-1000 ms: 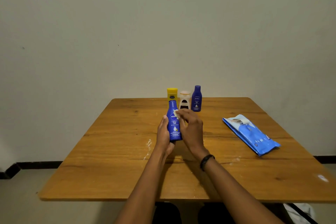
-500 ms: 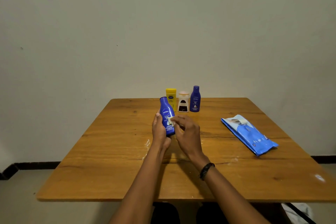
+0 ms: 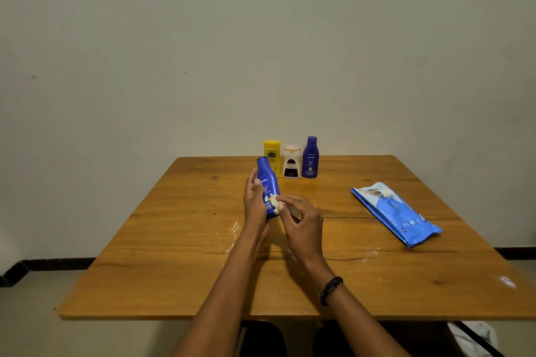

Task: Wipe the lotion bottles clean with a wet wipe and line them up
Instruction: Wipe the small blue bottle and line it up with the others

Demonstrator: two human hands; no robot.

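My left hand (image 3: 254,202) grips a blue Nivea lotion bottle (image 3: 266,179), held above the wooden table (image 3: 185,243) and tilted a little to the left. My right hand (image 3: 303,224) pinches a small crumpled white wet wipe (image 3: 276,203) against the lower front of that bottle. At the far edge of the table three bottles stand in a row: a yellow one (image 3: 272,154), a short white one with a dark label (image 3: 291,161) and a second blue Nivea bottle (image 3: 310,157).
A blue pack of wet wipes (image 3: 396,213) lies on the right side of the table, its flap lifted. White smears mark the wood near my left forearm (image 3: 234,229). A plain wall stands behind the table. White cloth shows at the bottom right corner.
The held bottle has shifted left and tilted, uncovering the yellow bottle behind it. My right hand with the wipe has slid down from the upper label to the bottle's lower part.
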